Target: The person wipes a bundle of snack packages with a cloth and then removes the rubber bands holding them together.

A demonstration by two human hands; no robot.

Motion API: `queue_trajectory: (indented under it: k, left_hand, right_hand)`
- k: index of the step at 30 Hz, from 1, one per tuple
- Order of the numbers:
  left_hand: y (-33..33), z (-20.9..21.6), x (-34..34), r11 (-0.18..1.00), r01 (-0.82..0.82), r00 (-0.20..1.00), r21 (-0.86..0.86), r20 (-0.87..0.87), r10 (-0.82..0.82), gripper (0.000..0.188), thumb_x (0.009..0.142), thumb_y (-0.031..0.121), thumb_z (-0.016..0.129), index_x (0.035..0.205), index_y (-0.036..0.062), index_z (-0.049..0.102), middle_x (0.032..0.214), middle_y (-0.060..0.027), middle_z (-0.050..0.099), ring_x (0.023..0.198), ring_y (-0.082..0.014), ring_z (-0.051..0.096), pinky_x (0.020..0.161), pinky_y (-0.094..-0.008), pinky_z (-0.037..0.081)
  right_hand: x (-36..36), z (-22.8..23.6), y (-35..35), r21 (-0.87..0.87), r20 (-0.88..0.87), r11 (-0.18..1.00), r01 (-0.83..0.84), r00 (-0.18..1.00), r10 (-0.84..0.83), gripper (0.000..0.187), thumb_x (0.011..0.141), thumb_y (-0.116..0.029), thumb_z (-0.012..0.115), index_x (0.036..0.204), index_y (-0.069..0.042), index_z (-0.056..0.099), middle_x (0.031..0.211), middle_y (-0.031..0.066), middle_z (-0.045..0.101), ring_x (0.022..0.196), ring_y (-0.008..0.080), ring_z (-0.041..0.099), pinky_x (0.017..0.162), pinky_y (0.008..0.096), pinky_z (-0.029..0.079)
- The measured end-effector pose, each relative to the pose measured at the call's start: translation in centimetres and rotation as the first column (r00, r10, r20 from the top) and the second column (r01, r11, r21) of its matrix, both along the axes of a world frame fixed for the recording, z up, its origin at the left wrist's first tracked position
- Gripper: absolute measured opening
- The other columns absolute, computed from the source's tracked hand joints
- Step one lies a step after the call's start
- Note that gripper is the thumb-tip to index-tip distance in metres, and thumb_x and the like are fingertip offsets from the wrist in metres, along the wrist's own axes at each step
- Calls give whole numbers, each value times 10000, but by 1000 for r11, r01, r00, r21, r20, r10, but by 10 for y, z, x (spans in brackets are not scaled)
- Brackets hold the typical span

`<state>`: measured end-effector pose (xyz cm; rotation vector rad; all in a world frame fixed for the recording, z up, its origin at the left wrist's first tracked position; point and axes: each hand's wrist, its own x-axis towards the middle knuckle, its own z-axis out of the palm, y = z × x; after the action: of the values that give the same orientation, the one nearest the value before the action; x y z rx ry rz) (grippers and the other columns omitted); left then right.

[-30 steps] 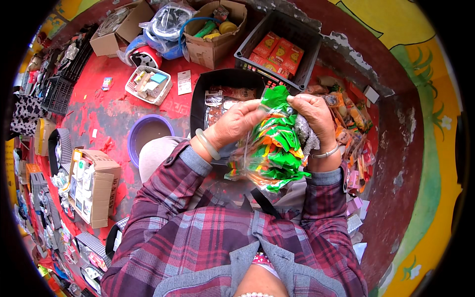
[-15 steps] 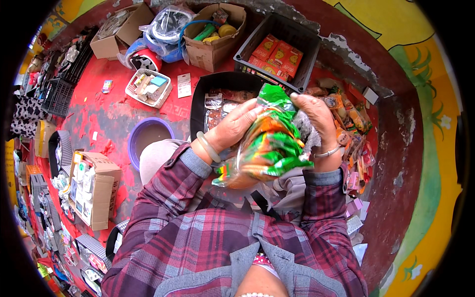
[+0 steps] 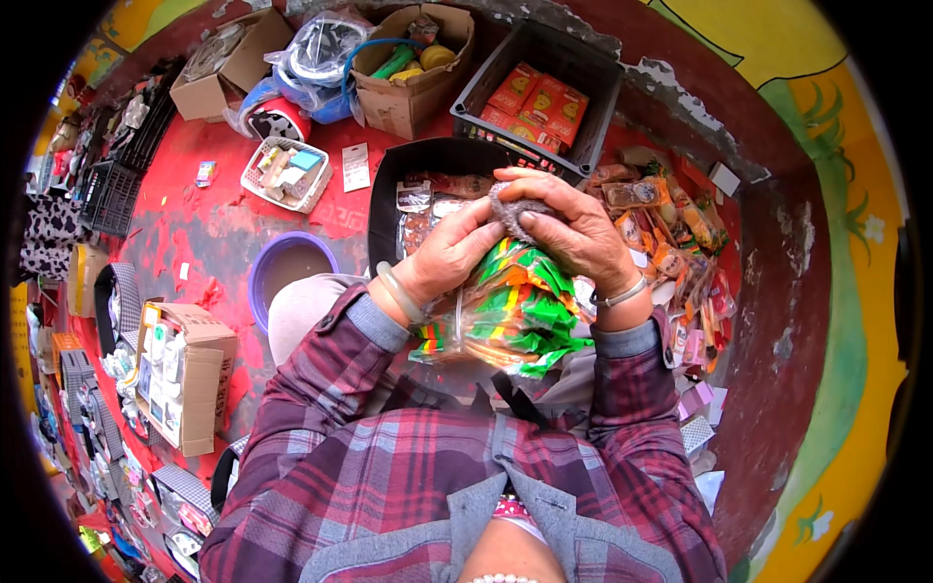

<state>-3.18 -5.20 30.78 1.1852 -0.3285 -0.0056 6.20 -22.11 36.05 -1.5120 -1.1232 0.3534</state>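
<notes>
In front of my body is a bundle of green and orange plastic packets (image 3: 515, 316), fanned out under clear wrap. My left hand (image 3: 445, 255) grips its upper left end, thumb on top. A crumpled grey cloth (image 3: 515, 206) is bunched in my right hand (image 3: 581, 231), whose fingers curl round it. Cloth and right hand press on the top end of the bundle, close to my left fingertips. Behind the bundle stands a black bin (image 3: 384, 204) with wrapped packets inside, partly covered by my hands.
A dark crate (image 3: 604, 97) with red boxes stands beyond the bin. Loose packets (image 3: 671, 233) pile up at the right by the wall. To the left are a purple basin (image 3: 255, 282) of murky water, a white basket (image 3: 316, 194) and an open cardboard box (image 3: 209, 389).
My right hand has moved left and inward with the grey cloth, from the bundle's right side onto its top end. The bundle's green top has tipped down and its packets now fan out.
</notes>
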Motion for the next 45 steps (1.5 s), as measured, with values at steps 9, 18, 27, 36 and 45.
queue_trajectory:
  k: [9, 18, 27, 36, 45]
  left_hand:
    - [20, 24, -7, 955, -1, 1000, -296, 4, 2, 366, 1009, 107, 399, 1359, 4, 418, 1284, -142, 553, 1158, -219, 563, 992, -355, 453]
    - [11, 6, 2, 992, -125, 982, 32, 146, 119, 343, 1003, 101, 424, 1330, 7, 462, 1264, -86, 551, 1182, -156, 515, 1004, -304, 413]
    - [16, -1, -1, 961, -70, 998, -266, -24, 66, 327, 982, 96, 495, 1297, 10, 504, 1204, -82, 590, 1097, -161, 569, 965, -299, 445]
    - [21, 7, 1, 965, -101, 995, -243, -1, 104, 301, 991, 60, 464, 1281, -2, 516, 1205, -85, 598, 1097, -158, 573, 961, -303, 459]
    - [19, 7, 5, 963, -252, 950, 98, 214, 226, 291, 975, 36, 499, 1259, -17, 536, 1131, -64, 629, 1048, -107, 561, 925, -253, 450]
  right_hand:
    - [26, -16, -34, -117, -160, 969, 216, 959, -233, 216, 891, 12, 581, 1094, 5, 656, 1050, 64, 658, 1003, 130, 593, 900, 263, 461]
    - [-21, 38, -4, 166, 212, 978, 123, 965, -157, 357, 817, -20, 633, 1172, -43, 605, 1254, 111, 591, 1191, 249, 536, 997, 362, 423]
    - [-1, 1, -3, 223, -302, 963, -149, 929, 213, 328, 814, 69, 603, 1124, -26, 652, 1323, 147, 547, 1213, 230, 521, 1022, 344, 417]
    - [27, 17, -62, -256, -170, 961, 101, 974, -148, 357, 657, 115, 471, 921, 6, 686, 1103, 103, 636, 1006, 187, 614, 860, 292, 494]
    - [-19, 42, -17, -169, 635, 924, 343, 755, -164, 311, 717, -113, 738, 1012, -128, 644, 749, 49, 595, 703, 225, 596, 618, 355, 478]
